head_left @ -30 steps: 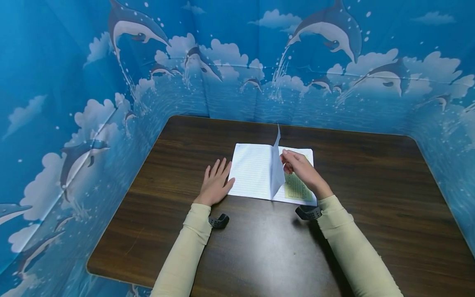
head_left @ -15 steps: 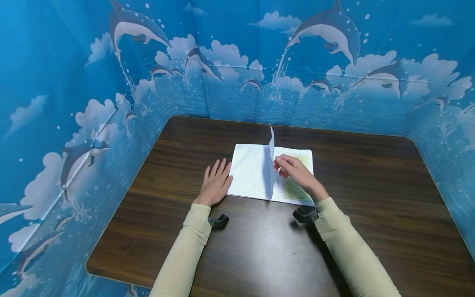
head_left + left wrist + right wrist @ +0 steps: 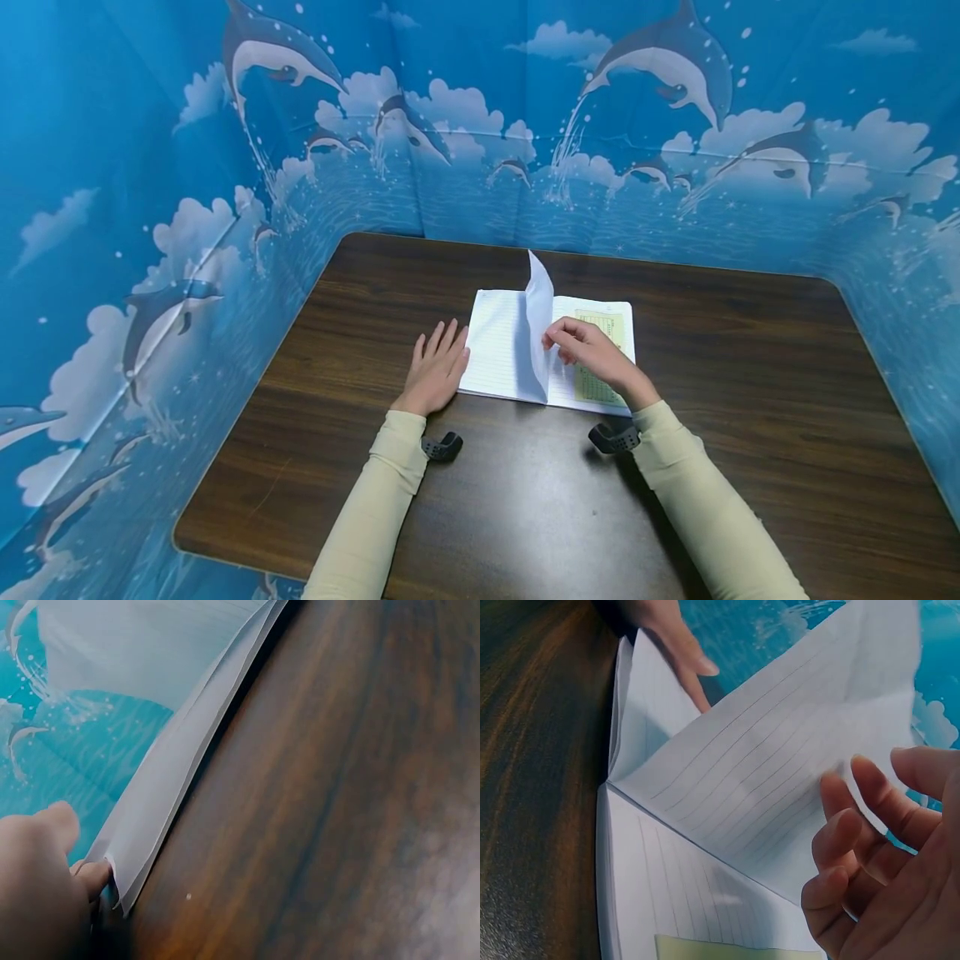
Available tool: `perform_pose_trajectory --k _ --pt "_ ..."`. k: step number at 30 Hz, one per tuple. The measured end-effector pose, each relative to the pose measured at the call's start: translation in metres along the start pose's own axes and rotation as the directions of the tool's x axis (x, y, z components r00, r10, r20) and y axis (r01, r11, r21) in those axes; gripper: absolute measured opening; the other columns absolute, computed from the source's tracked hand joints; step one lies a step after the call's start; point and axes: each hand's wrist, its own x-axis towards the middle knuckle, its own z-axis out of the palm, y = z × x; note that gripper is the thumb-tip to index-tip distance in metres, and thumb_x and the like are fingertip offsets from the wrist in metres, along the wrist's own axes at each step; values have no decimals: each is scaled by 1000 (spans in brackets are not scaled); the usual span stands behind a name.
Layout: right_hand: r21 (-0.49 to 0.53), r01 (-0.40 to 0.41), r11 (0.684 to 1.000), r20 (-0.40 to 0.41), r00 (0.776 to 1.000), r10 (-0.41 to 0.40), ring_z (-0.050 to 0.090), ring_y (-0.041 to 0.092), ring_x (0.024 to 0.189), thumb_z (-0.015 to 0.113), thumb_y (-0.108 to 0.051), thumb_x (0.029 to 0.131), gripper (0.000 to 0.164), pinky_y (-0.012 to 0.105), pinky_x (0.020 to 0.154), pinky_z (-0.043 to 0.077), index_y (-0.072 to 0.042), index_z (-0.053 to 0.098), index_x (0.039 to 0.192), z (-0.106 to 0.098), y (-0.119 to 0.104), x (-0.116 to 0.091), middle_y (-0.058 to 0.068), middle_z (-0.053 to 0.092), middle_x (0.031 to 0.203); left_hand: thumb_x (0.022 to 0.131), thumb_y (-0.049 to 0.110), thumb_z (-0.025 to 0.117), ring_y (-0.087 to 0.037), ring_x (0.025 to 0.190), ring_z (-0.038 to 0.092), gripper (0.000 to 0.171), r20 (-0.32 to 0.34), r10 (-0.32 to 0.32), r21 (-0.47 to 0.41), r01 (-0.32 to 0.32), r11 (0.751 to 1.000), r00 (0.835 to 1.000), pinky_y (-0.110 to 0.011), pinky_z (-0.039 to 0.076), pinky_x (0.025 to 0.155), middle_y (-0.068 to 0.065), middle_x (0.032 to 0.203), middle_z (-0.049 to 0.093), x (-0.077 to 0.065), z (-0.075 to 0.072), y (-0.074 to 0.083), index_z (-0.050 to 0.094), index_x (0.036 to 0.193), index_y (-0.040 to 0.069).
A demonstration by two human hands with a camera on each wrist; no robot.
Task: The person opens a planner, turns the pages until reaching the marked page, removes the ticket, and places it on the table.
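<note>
Page (image 3: pixel 537 317) of thin, curved paper

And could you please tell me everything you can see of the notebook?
The notebook lies open on the dark brown table, its white, ruled pages looking like paper. One leaf stands up from the middle, leaning left. A yellowish printed panel is on the right page, its print too small to read. The left grip touches the notebook's left edge; the right grip seems to touch the leaf's right side.
</note>
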Motion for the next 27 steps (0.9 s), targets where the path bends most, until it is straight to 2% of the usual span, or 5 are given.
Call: perform_pose_trajectory --k 7,12,17,27 --pt "-110 8 994 30 1000 -4 56 21 78 54 -29 110 31 32 74 48 -3 69 118 6 -1 0 17 65 115 114 46 14 -28 166 3 61 -1 -5 -33 5 999 1000 -57 -2 131 -4 177 10 -1 -1 0 20 169 19" --pt "-177 13 984 78 997 1 58 29 77 54 -30 110 32 32 73 47 -6 70 123 10 -3 1 17 66 112 114 45 12 -28 166 2 61 -1 -10 -75 10 997 1000 -56 -3 131 -4 177 11 -1 -2 -1 20 168 19" --pt "-211 14 977 134 991 14 60 28 78 55 -31 109 35 34 75 48 -6 69 129 12 -3 1 17 69 118 114 46 11 -26 166 2 61 1 -17 -80 17 997 1000 -54 -4 132 -3 177 10 0 -2 -1 20 168 19" --pt "-274 1 962 184 982 51 61 18 79 54 -33 109 37 33 76 46 -8 66 134 17 0 -1 13 69 121 111 49 33 -27 166 1 66 29 4 -29 -3 1000 1000 -57 -3 131 -4 178 8 0 -3 -2 17 169 21"
